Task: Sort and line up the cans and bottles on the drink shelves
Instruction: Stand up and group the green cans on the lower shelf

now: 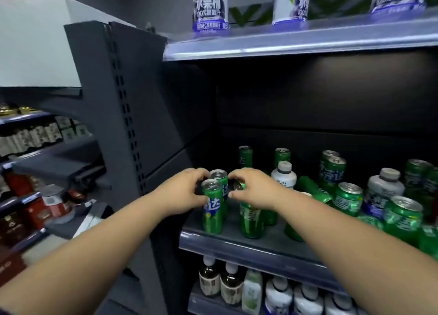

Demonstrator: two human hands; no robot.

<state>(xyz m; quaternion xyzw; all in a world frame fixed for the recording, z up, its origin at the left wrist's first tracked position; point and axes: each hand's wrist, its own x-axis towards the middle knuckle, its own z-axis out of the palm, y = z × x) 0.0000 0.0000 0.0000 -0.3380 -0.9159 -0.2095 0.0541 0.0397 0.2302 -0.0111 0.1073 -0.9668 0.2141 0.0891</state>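
Green aluminium, crowding the middle shelf (248,249). At its front left corner, two slim cans in file: front slim can (212,211), rear slim can (219,176) tight behind it. Clamped on that pair from the left side, the left hand (187,191), fingers curled round them. Pinching the top of a third green can (251,222) just beside them, the right hand (254,189), reaching over from above. Both forearms stretched forward, knuckles nearly meeting. Looks like squaring up the corner rows. Best done by sliding, not lifting: keep bases flat, bring the third can parallel to the file, turn labels forward. Mind the toppled can (312,189) and the white bottle (283,177) further right, not yet sorted.
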